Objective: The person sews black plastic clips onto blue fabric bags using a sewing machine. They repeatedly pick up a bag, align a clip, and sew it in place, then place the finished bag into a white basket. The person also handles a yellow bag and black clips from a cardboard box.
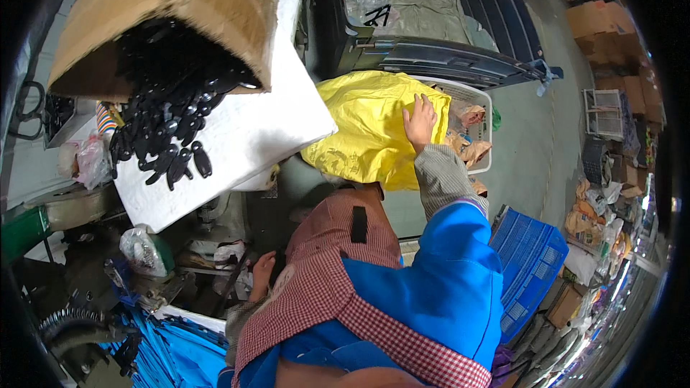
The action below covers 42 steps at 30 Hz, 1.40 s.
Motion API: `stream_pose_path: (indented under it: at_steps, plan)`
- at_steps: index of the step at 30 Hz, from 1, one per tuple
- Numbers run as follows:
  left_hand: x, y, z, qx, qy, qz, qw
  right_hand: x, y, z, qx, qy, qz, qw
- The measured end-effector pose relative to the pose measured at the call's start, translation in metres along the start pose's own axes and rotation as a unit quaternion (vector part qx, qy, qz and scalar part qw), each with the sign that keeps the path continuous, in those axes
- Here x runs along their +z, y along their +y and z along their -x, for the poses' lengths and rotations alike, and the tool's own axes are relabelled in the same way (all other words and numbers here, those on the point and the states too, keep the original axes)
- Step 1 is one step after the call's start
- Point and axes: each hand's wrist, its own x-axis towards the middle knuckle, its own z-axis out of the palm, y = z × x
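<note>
My right hand [420, 122] lies with its fingers stretched out on a yellow plastic sack [366, 126], near the sack's right edge. The sack is spread over a white plastic basket [483, 97], with crumpled brown paper [471, 151] showing at its right side. Low beside my checked apron, my left hand [264, 273] hangs by the cluttered bench, fingers partly visible and loosely apart. Nothing shows in it. A tipped cardboard box [172, 0] at the upper left spills small black glossy oval pieces [176, 126] onto a white board [244, 144].
Beyond the sack stands a large dark crate [445, 54] holding grey cloth. A blue plastic crate [532, 266] is at my right. Machine parts and a bundle of blue strips [165, 345] sit at the lower left. Cardboard boxes [611, 36] line the far right.
</note>
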Motion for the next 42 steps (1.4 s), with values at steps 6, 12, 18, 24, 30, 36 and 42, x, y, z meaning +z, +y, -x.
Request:
stream_pose_path:
  at_steps: [6,12,18,24,30,36,42]
  plan:
    - [0.093,0.123,-0.078,-0.06,-0.145,0.03,0.987,0.086,0.044,-0.101,-0.003,-0.162,0.129,0.978]
    - [0.217,0.216,-0.192,0.189,-0.109,-0.416,0.883,0.117,0.059,-0.122,0.04,-0.345,0.114,0.931]
    - [0.259,0.259,-0.27,0.331,-0.076,-0.521,0.783,0.19,0.11,-0.077,-0.043,0.057,0.083,0.994]
    - [0.29,0.213,-0.331,0.345,-0.208,-0.45,0.797,0.19,0.11,-0.086,-0.127,-0.221,0.052,0.966]
    - [0.248,0.218,-0.299,0.301,-0.167,-0.453,0.822,0.177,0.033,0.011,0.219,-0.21,-0.423,0.854]
    - [0.198,0.171,-0.221,0.233,-0.106,-0.393,0.883,0.126,0.01,0.092,0.275,-0.246,-0.427,0.826]
    - [0.15,0.157,-0.174,0.157,-0.091,-0.27,0.946,0.045,-0.027,0.106,0.283,-0.298,-0.493,0.767]
